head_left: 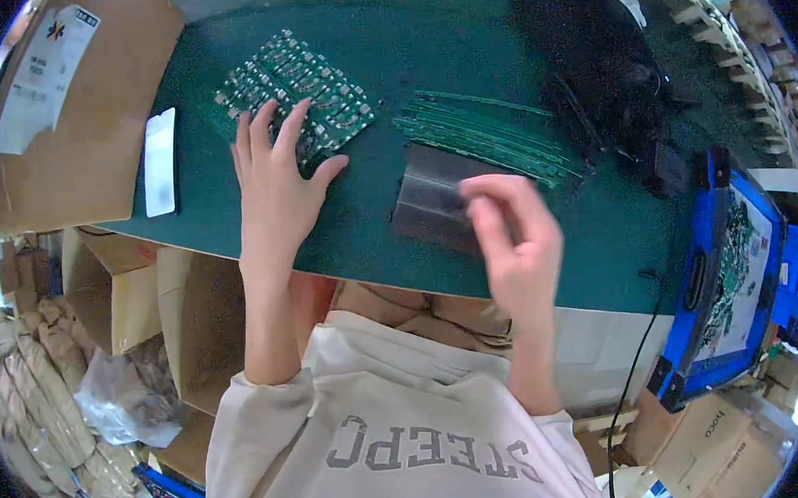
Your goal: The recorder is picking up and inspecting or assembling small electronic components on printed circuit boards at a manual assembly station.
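Observation:
A green circuit board panel (pixel 295 92), crowded with small components, lies at the middle left of the table. My left hand (pixel 279 179) rests on its near edge with fingers spread and thumb out to the side. My right hand (pixel 521 238) is over the right end of a dark grey ridged block (pixel 427 194). Its thumb and forefinger are curled together, slightly blurred; whatever is between them, if anything, does not show. Behind the block lie several narrow green board strips (pixel 484 132), side by side.
A cardboard box (pixel 107 170) and a white phone-like slab (pixel 161 163) are at the left. Dark material (pixel 591 52) is heaped at the back right. A blue-framed rack (pixel 723 268) holding boards stands at the right, with a black cable (pixel 634 385) hanging beside it.

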The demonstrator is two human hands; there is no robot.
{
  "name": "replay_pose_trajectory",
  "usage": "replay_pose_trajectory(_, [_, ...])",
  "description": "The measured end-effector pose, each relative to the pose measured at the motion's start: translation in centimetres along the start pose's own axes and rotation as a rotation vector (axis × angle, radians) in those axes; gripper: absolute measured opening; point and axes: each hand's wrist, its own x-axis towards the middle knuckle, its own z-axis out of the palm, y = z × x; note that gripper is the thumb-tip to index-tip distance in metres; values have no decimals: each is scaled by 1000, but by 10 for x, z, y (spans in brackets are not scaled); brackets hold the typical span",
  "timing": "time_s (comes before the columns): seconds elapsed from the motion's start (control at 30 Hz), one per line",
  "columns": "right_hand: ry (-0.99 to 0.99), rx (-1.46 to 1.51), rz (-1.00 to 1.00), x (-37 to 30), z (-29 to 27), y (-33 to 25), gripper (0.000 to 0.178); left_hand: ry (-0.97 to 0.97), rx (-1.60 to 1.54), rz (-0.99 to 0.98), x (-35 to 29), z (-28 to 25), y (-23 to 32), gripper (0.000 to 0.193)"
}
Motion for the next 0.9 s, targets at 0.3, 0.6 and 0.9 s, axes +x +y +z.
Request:
replay_pose_trajectory(0.3, [-218, 56, 60, 7, 41, -3, 17, 39, -269, -136, -18, -13, -12, 44])
replay_pose_trajectory(0.6, [-105, 112, 7, 15, 20, -4, 18, 652, -207, -335, 9, -32, -5, 27])
replay_pose_trajectory(0.9, [421, 18, -93, 24, -24, -12, 31, -96, -1031, -227, -29, -21, 71, 23])
